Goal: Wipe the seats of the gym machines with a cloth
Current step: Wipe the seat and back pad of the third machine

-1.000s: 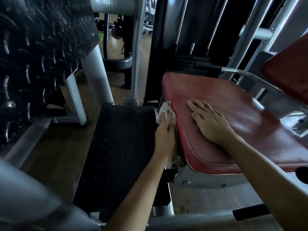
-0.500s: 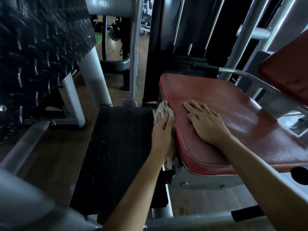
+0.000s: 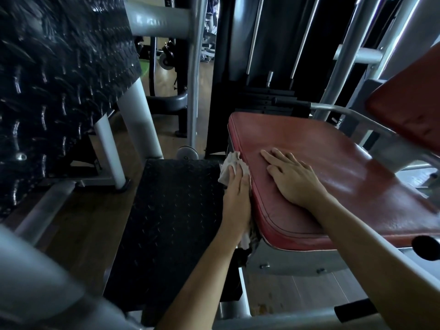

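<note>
Both of my hands are at the red seat (image 3: 333, 177) in the head view, the only view I have. My left hand (image 3: 235, 198) lies flat along the seat's left side wall, fingers fairly straight, pressing the white cloth (image 3: 229, 166) against the padding. The cloth bunches out past my fingertips near the far corner, and a bit of it shows again below my wrist. I cannot see my left thumb. My right hand (image 3: 295, 179) rests palm down on top of the seat, fingers straight and close together, holding nothing; it looks to be steadying me or the pad.

I judge the step in hand to be wiping this seat's side edge. The top has a wet-looking sheen under the light, though I cannot say for sure that it is done.

Next, I think, comes a stroke along the side wall with the cloth pressed flat, taking care around the stitched seam and the metal bracket below. My palm must stay over the cloth so that it does not slip down towards the black treaded footplate (image 3: 171, 222) just beside it. The red back pad (image 3: 409, 108) at upper right may want wiping too.
</note>
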Demonstrator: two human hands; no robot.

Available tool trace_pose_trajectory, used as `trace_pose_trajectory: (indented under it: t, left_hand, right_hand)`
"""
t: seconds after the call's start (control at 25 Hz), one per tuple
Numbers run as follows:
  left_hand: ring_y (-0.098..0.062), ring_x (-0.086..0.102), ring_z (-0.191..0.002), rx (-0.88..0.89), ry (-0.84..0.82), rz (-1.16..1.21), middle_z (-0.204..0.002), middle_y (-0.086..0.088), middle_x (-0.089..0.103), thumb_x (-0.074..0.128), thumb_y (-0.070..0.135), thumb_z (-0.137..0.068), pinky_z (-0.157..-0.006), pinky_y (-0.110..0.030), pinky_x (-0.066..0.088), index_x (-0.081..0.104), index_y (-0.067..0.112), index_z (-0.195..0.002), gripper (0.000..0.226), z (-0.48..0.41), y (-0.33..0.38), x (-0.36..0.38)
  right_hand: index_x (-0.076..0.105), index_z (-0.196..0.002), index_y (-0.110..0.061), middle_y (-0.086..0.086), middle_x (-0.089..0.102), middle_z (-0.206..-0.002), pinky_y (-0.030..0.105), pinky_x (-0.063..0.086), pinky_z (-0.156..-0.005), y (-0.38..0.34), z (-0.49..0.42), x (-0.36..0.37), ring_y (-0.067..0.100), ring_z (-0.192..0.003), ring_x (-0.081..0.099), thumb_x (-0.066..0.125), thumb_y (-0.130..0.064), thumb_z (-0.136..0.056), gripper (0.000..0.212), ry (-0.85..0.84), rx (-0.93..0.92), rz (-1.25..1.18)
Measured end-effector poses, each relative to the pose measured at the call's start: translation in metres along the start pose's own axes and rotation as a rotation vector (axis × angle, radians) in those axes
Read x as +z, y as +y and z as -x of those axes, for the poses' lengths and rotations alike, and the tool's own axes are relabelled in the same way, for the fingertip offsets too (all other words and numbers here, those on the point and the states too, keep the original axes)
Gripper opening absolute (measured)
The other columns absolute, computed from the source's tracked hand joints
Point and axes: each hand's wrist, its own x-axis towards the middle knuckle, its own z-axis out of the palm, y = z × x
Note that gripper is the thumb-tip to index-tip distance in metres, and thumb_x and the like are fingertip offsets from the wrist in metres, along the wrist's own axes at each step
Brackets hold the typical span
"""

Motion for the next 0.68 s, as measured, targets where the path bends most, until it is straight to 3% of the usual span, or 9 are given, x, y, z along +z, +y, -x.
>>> trace_pose_trajectory:
  t: [0.08,0.24,0.32,0.44,0.56,0.68]
  left_hand:
    - [-0.003,0.023,-0.149,0.001,-0.04,0.023,-0.162,0.018,0.025,0.037,0.057,-0.101,-0.123,-0.039,0.025,0.023,0.047,-0.154,0.056,-0.002,0.003,-0.003]
    - [-0.008,0.042,-0.14,-0.028,-0.085,0.046,-0.153,0.012,0.043,0.043,0.059,-0.095,-0.119,-0.044,0.034,0.035,0.042,-0.151,0.059,-0.022,0.001,-0.01]
    - [-0.007,0.047,-0.136,-0.027,-0.094,0.037,-0.148,0.013,0.049,0.043,0.056,-0.097,-0.117,-0.043,0.036,0.038,0.041,-0.149,0.055,-0.027,0.0,-0.011]
    - [-0.004,0.041,-0.14,-0.064,-0.099,0.005,-0.154,0.016,0.041,0.041,0.062,-0.094,-0.119,-0.041,0.033,0.034,0.046,-0.151,0.059,-0.04,-0.004,-0.014]
    - [-0.007,0.034,-0.145,-0.18,-0.076,0.043,-0.159,0.015,0.033,0.045,0.071,-0.089,-0.12,-0.042,0.031,0.034,0.053,-0.148,0.062,-0.063,-0.004,-0.018]
    - [-0.008,0.049,-0.136,-0.281,0.014,0.114,-0.151,0.012,0.047,0.05,0.063,-0.094,-0.113,-0.039,0.042,0.035,0.057,-0.145,0.054,-0.078,0.007,-0.012]
  right_hand:
    - [0.014,-0.158,-0.043,-0.009,0.01,-0.168,0.044,0.009,-0.124,0.002,-0.002,0.0,0.017,-0.155,0.007,0.022,-0.037,-0.106,0.053,-0.011,-0.012,0.006]
    - [0.018,-0.157,-0.045,-0.014,0.018,-0.165,0.046,0.017,-0.117,0.007,-0.029,-0.001,0.018,-0.149,0.022,0.022,-0.039,-0.107,0.051,-0.035,-0.019,0.006]
    - [0.015,-0.158,-0.043,-0.009,0.012,-0.168,0.047,0.012,-0.12,0.007,-0.058,-0.003,0.021,-0.153,0.013,0.021,-0.041,-0.108,0.05,-0.084,0.008,-0.015]
    - [0.014,-0.158,-0.041,-0.006,0.006,-0.169,0.049,0.006,-0.123,0.005,-0.108,-0.002,0.023,-0.156,0.003,0.021,-0.041,-0.108,0.051,-0.123,0.007,-0.038]
    - [0.021,-0.157,-0.042,-0.007,0.007,-0.169,0.046,0.004,-0.125,0.005,-0.131,0.007,0.02,-0.156,0.002,0.025,-0.04,-0.106,0.051,-0.026,0.034,-0.077]
    - [0.029,-0.156,-0.038,-0.001,0.006,-0.169,0.044,0.001,-0.125,0.007,-0.125,0.008,0.022,-0.156,-0.002,0.031,-0.037,-0.104,0.052,0.107,0.163,-0.153]
